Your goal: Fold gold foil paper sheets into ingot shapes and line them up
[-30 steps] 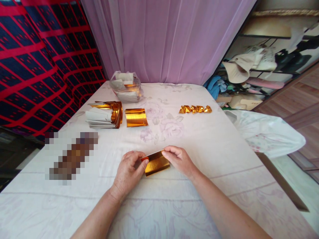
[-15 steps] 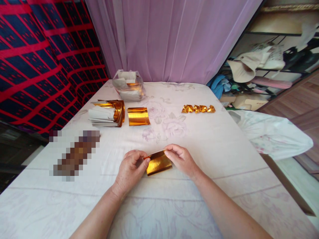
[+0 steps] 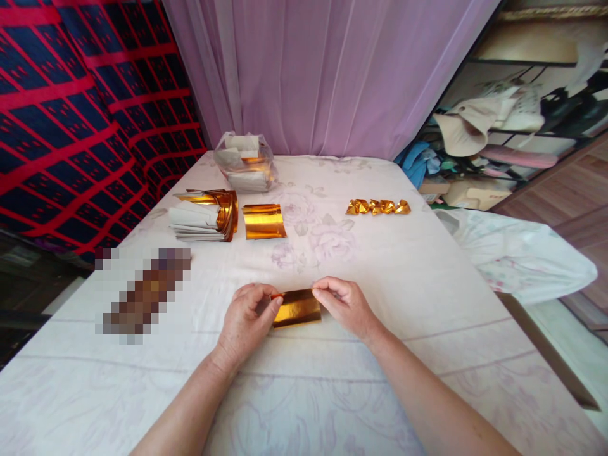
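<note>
2 hands pinch gold foil sheet ends, fingers closed; fold apparently started.

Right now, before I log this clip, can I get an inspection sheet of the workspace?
Surface: pale floral cloth over the table.
Job's things: gold foil sheet, held at both ends.
Clutter: foil stack, loose gold sheet, plastic bag, row of folded gold pieces, blurred patch.
Hands: left hand and right hand pinch the sheet.
Cables: nothing seen.
Surroundings: lilac curtain, red-and-navy fabric, cluttered shelves.
</note>
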The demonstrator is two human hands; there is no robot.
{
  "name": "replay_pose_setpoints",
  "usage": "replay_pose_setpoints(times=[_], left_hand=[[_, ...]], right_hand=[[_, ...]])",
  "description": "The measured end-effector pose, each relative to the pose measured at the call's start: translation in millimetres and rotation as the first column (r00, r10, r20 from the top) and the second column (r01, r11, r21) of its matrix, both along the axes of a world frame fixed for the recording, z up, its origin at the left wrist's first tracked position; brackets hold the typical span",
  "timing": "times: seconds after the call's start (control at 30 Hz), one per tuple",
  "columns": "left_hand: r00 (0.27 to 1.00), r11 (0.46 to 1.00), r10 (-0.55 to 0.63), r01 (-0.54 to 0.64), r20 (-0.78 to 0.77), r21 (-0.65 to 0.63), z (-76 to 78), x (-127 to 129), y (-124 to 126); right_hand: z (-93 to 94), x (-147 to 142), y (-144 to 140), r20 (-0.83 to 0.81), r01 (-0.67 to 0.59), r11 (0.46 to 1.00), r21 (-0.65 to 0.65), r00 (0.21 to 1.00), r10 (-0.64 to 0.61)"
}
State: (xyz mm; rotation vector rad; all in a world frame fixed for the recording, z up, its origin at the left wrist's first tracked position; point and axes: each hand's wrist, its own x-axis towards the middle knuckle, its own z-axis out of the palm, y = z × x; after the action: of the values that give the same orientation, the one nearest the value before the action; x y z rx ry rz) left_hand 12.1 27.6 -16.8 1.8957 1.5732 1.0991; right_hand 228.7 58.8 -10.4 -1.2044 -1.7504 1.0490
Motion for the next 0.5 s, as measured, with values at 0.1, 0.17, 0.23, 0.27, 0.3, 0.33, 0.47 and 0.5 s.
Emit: replay_pose_setpoints(times=[0.1,0.17,0.23,0.27,0.3,0.33,0.47,0.5], left_hand=[[0.999,0.999,0.042,-0.042,0.016,-0.018,-1.3,-1.4,0.3],[0.998,0.997,0.06,-0.058,0.028,-0.045,-2.4,-2.0,0.1],[0.997,0.995,0.066,-0.064,0.032,-0.072,-3.8,-2.3,-0.1],[0.997,0.995,0.066,-0.064,0.029,-0.082,-4.7,-2.5,0.0],[0.997,0.994,0.069,-0.067,0.022,-0.089,-5.5,-2.5,0.1],[0.997,0.993,0.076,-0.075,0.01,-0.09,-6.1,-2.6,0.3],[0.988,0.992,0.122,-0.125,-0.097,-0.032,-6.4,-2.7,1.9],[0.983,0.992,0.123,-0.126,-0.133,-0.015,-5.9,-2.5,2.4]], right_hand=[[0.3,-0.9,-1.4,0.044,-0.002,1.0,0.024,0.999,0.0],[1.2,-1.4,-2.1,0.07,-0.009,0.999,0.033,0.998,0.007],[1.9,-1.6,-2.3,0.097,-0.012,0.998,0.054,0.995,0.006],[1.9,-1.7,-2.1,0.115,-0.011,0.997,0.078,0.993,0.002],[1.7,-1.8,-1.9,0.138,-0.008,0.994,0.113,0.99,-0.008],[1.1,-1.9,-1.6,0.167,-0.006,0.987,0.158,0.986,-0.021],[-3.4,-3.6,-1.0,0.31,-0.021,0.941,0.338,0.946,-0.09],[-4.6,-4.4,-1.2,0.346,-0.029,0.932,0.361,0.932,-0.105]])
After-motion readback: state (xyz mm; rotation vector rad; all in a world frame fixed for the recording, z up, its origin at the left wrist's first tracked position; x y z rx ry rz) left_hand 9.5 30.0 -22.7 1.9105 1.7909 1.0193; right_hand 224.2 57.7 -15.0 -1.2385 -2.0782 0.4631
